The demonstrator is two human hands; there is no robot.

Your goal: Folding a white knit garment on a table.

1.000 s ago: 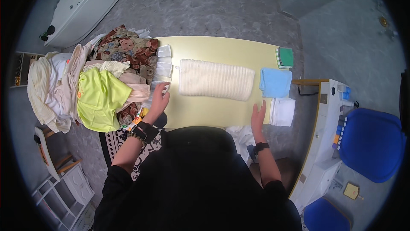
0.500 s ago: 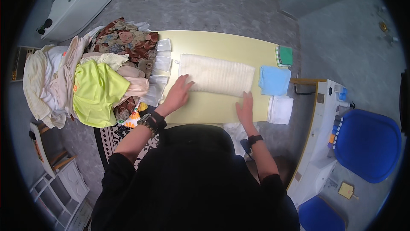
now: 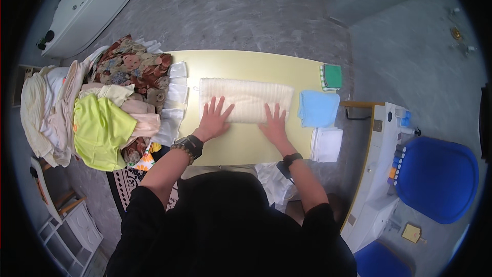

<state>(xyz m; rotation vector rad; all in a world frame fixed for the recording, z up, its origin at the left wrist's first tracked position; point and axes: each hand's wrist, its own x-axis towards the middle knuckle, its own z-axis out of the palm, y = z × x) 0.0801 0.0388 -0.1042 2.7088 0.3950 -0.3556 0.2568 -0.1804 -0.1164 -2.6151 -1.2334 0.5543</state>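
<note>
A cream ribbed towel (image 3: 246, 91), folded into a long rectangle, lies flat on a pale yellow table (image 3: 230, 146). My left hand (image 3: 214, 119) rests on its near edge toward the left, fingers spread. Toward the right end, my right hand (image 3: 274, 124) lies on the same near edge, its fingers also apart. A small loop sticks out at the towel's left end. To the right of the towel are a folded light blue cloth (image 3: 319, 108), a folded white cloth (image 3: 326, 145) and a small green cloth stack (image 3: 332, 77).
Heaped clothes cover the table's left end, among them a lime-yellow garment (image 3: 104, 132) and a floral brown one (image 3: 130, 62). A white cabinet (image 3: 371, 174) stands at right, with a blue chair (image 3: 435, 179) beyond it. A white bathtub (image 3: 95, 8) is at far left.
Both hands have come onto the towel's near edge with fingers spread; the right one has moved in from the towel's right corner. The whole view has shifted slightly.
</note>
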